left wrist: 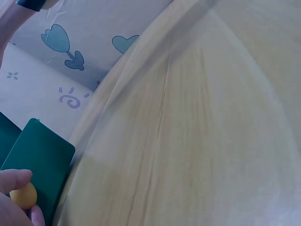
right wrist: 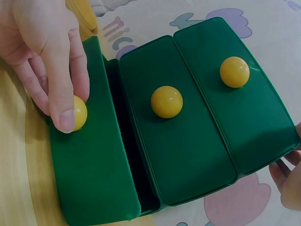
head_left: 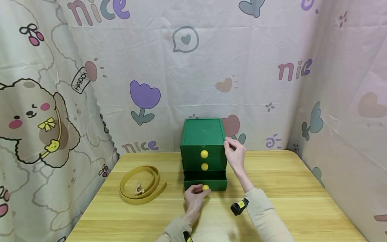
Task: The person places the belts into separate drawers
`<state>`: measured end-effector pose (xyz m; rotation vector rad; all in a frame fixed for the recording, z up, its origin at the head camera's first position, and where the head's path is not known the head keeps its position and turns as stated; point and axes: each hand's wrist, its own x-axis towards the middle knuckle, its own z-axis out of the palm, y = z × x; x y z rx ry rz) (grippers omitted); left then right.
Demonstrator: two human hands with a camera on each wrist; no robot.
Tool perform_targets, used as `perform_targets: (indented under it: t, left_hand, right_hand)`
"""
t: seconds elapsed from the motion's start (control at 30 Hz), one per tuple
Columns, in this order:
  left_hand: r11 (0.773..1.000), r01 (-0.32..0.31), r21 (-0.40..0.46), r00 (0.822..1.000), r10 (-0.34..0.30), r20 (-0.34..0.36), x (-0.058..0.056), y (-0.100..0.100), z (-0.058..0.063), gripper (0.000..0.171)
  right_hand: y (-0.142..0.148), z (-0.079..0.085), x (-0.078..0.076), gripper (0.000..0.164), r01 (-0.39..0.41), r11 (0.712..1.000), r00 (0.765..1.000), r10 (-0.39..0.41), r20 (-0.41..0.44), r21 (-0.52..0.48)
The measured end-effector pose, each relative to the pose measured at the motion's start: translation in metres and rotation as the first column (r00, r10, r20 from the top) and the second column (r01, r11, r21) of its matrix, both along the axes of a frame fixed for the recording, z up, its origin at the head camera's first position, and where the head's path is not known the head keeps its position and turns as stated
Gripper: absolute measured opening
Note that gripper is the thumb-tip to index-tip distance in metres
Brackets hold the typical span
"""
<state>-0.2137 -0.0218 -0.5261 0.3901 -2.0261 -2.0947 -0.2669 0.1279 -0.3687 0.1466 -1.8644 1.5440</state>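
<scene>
A green three-drawer cabinet point(head_left: 203, 131) stands at the back of the table, its bottom drawer point(head_left: 217, 185) pulled partway out. My left hand point(head_left: 193, 199) pinches the round yellow knob point(right wrist: 81, 113) of that drawer between thumb and fingers. Up at the cabinet's right side, my right hand point(head_left: 235, 154) holds the top front corner, and part of that hand is cut off in the right wrist view. The upper and middle drawers are closed, each with its own yellow knob point(head_left: 204, 154) on the front.
To the left on the wooden table point(head_left: 302, 201) lies a coiled yellow belt point(head_left: 124, 188) with a metal buckle point(head_left: 139, 189) inside the loop. Printed cloth point(head_left: 193, 74) hangs behind the table and along both sides.
</scene>
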Motion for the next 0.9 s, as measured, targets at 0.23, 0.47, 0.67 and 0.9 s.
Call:
perform_targets:
  t: [0.23, 0.47, 0.67, 0.9]
  left_hand:
    - [1.0, -0.009, 0.009, 1.0, 0.009, 0.005, 0.004, -0.001, -0.001, 0.035]
    - [1.0, 0.001, 0.004, 1.0, -0.001, 0.012, 0.008, -0.002, -0.004, 0.034]
    - [1.0, -0.007, 0.01, 1.0, 0.007, 0.023, 0.011, -0.001, -0.002, 0.035]
    - [1.0, -0.002, 0.0, 0.999, 0.002, 0.035, 0.016, -0.001, -0.001, 0.036]
  right_hand:
    - [-0.001, -0.001, -0.001, 0.023, -0.006, 1.0, 1.0, 0.006, 0.005, -0.012]
    - [-0.001, -0.002, -0.001, 0.023, -0.006, 1.0, 1.0, 0.006, 0.016, -0.018]
    - [-0.001, -0.002, -0.001, 0.024, -0.004, 1.0, 1.0, 0.005, 0.011, -0.013]
    - [-0.001, -0.001, -0.001, 0.024, 0.006, 1.0, 1.0, -0.006, 0.005, -0.004]
